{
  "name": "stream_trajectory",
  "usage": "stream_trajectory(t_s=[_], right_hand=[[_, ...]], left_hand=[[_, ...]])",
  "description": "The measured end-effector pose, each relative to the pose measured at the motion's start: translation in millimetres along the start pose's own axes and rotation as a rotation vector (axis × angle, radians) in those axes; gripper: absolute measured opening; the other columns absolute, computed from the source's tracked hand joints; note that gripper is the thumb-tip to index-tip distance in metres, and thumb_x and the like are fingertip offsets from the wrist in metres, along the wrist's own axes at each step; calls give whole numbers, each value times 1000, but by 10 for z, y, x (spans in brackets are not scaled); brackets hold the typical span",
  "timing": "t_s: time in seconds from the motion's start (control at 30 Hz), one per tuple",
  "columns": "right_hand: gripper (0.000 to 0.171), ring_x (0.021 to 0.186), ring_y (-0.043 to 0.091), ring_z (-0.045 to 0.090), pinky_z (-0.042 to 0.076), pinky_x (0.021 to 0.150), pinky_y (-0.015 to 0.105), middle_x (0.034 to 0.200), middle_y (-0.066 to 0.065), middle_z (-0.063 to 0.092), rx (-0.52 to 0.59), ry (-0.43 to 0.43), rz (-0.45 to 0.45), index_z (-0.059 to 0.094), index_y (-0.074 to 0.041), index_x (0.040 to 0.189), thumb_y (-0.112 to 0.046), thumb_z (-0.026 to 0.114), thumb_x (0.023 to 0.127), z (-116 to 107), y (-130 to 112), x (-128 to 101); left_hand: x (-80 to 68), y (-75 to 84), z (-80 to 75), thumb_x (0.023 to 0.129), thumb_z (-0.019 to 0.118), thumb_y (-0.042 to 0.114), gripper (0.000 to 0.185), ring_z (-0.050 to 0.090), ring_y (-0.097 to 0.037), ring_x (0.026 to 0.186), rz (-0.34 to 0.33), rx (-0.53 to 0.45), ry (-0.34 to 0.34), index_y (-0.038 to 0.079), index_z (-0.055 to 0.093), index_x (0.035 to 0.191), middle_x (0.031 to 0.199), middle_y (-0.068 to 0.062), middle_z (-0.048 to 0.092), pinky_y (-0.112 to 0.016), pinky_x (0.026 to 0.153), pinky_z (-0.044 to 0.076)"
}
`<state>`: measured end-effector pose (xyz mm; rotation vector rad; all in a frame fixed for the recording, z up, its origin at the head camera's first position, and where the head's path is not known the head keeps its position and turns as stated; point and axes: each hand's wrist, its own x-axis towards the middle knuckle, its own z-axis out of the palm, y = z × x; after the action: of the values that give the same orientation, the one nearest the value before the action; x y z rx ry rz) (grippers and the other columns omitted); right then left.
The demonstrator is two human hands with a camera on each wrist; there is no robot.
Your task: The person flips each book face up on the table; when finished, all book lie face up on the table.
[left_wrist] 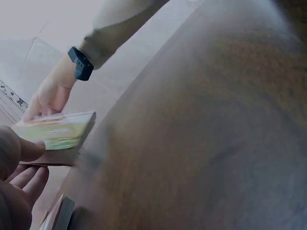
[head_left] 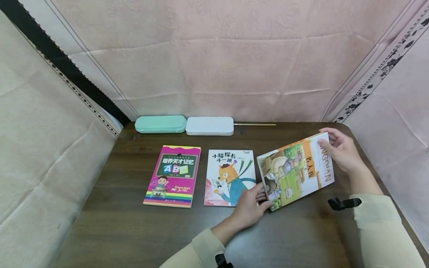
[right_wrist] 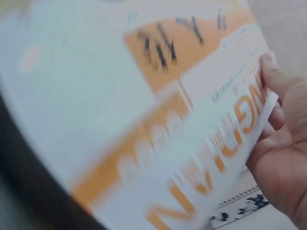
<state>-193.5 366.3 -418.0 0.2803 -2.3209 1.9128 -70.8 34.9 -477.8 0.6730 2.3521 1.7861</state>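
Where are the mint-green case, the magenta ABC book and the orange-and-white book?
mint-green plastic case (head_left: 160,124), head view, middle of its lid.
magenta ABC paperback book (head_left: 173,175), head view, centre of its cover.
orange-and-white illustrated book (head_left: 296,169), head view, middle of its front cover, between both hands.

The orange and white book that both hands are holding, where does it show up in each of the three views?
Head: the orange and white book sits right of centre, tilted, between the left hand and the right hand.
Left wrist: at the left edge, seen edge-on, above the dark table.
Right wrist: its blurred cover fills most of the frame.
Shared landmark: the right hand gripping the book's far edge, seen in all three views.
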Motion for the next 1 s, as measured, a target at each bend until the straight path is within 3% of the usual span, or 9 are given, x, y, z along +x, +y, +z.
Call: stream_trajectory(t_s=[0.07, 0.17, 0.3, 0.37, 0.53, 0.6, 0.77, 1.0], right_hand=[[36, 78, 7, 68, 56, 60, 22, 99, -11, 70, -30, -39, 74, 62, -15, 133, -4, 63, 100, 46, 68, 21], [46, 78, 13, 70, 59, 61, 30, 100, -10, 70, -175, -115, 174, 51, -12, 147, -20, 62, 103, 109, 172, 43], [60, 77, 21, 71, 60, 62, 36, 107, 10, 70, -329, -197, 256, 42, -5, 152, -36, 59, 103, 196, 293, 78], [62, 78, 22, 70, 59, 63, 34, 111, 18, 68, -401, -219, 268, 43, -4, 151, -40, 59, 103, 254, 349, 114], [58, 103, 31, 60, 50, 86, 42, 128, 25, 59, -549, -255, 246, 46, 0, 148, -36, 58, 104, 400, 451, 181], [55, 113, 36, 55, 45, 94, 49, 133, 25, 56, -569, -243, 239, 48, 0, 146, -34, 58, 104, 427, 465, 171], [55, 119, 40, 54, 43, 100, 55, 131, 25, 58, -573, -175, 268, 50, 2, 142, -36, 59, 103, 414, 448, 47], [64, 117, 43, 58, 49, 90, 50, 128, 29, 59, -635, -126, 337, 51, 5, 140, -46, 59, 101, 228, 383, -307]], left_hand=[[3, -2, 10, 91, 74, 3, 51, 68, -8, 106, -45, -86, 14, 4, 55, 139, 118, -12, 72, -17, 86, 54], [16, -9, 15, 92, 74, 6, 54, 69, -12, 105, -106, -185, 71, 3, 53, 141, 120, -15, 70, -20, 86, 55], [39, -22, -2, 94, 73, 14, 65, 68, -23, 113, -172, -230, 165, -4, 43, 148, 130, -21, 63, -25, 91, 54], [49, -36, -15, 94, 72, 18, 65, 66, -29, 116, -191, -188, 222, -6, 44, 148, 134, -23, 60, -29, 95, 53], [79, -96, -47, 91, 74, 21, 43, 62, -24, 121, -151, 97, 318, 3, 65, 129, 131, -10, 66, -37, 105, 48], [93, -106, -66, 90, 75, 20, 37, 61, -21, 122, -115, 175, 306, 6, 69, 124, 130, -6, 67, -38, 106, 46], [146, -114, -144, 91, 72, 21, 37, 60, -24, 124, -66, 199, 235, 5, 69, 124, 134, -10, 65, -40, 106, 46], [285, -145, -292, 92, 70, 21, 35, 61, -21, 122, -60, 216, 165, 6, 69, 123, 129, -6, 67, -37, 104, 48]])
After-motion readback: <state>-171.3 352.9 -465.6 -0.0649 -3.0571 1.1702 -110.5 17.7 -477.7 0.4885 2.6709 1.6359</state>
